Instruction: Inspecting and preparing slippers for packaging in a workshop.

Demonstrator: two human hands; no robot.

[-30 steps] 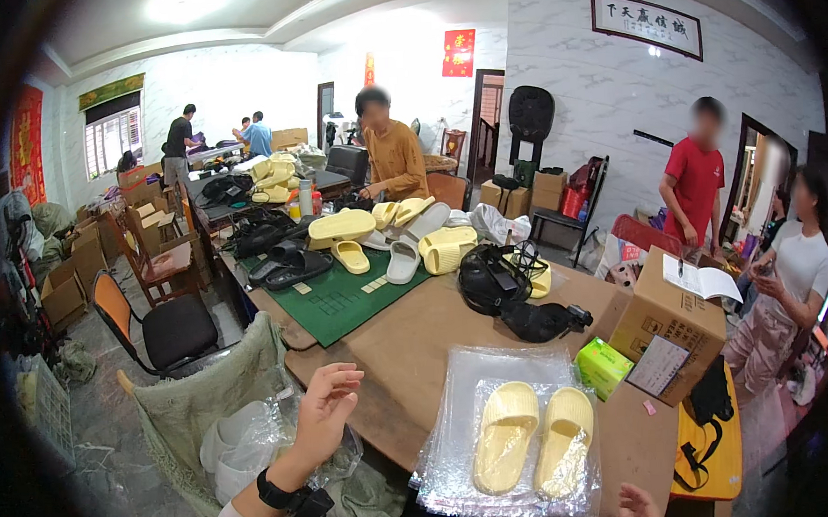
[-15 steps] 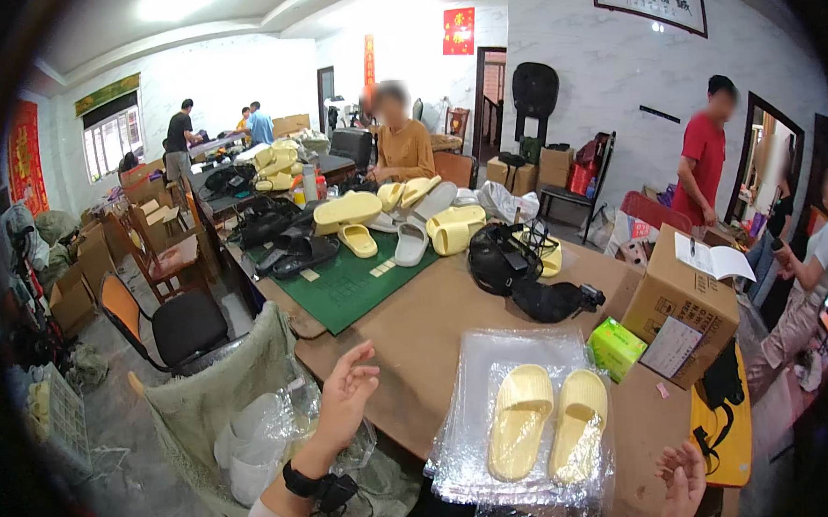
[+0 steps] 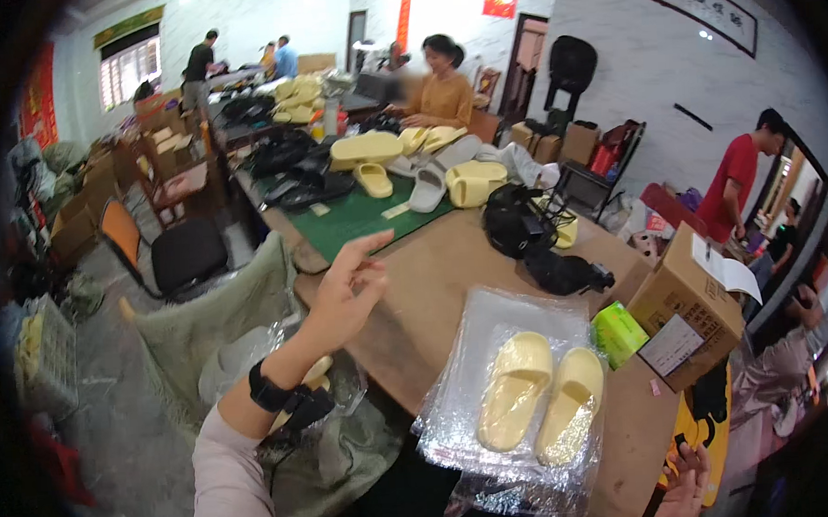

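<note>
A pair of pale yellow slide slippers (image 3: pixel 518 393) lies side by side on a stack of clear plastic bags (image 3: pixel 492 320), with shiny film over and around them. My left hand (image 3: pixel 346 295) is raised above the left edge of the table, its index finger stretched out and the others loosely bent, holding nothing. A black strap with a small device (image 3: pixel 285 396) goes round my left wrist. Low at the right, my right hand (image 3: pixel 688 483) hovers near the table's edge beside a yellow surface, fingers apart and nothing visible in them; part of it is cut off.
A green mat (image 3: pixel 352 229) holds yellow, grey and black slippers. Black camera gear with straps (image 3: pixel 515 225) lies mid-table. A green box (image 3: pixel 617 334) and a cardboard carton (image 3: pixel 693 309) stand at right. A cloth-draped chair (image 3: pixel 211 316) is at left. A person (image 3: pixel 443 88) sits opposite; others stand farther off.
My left hand has moved up and forward, toward the mat. My right hand has shifted slightly lower. The whole view has tilted; the slippers still lie on the bags.
</note>
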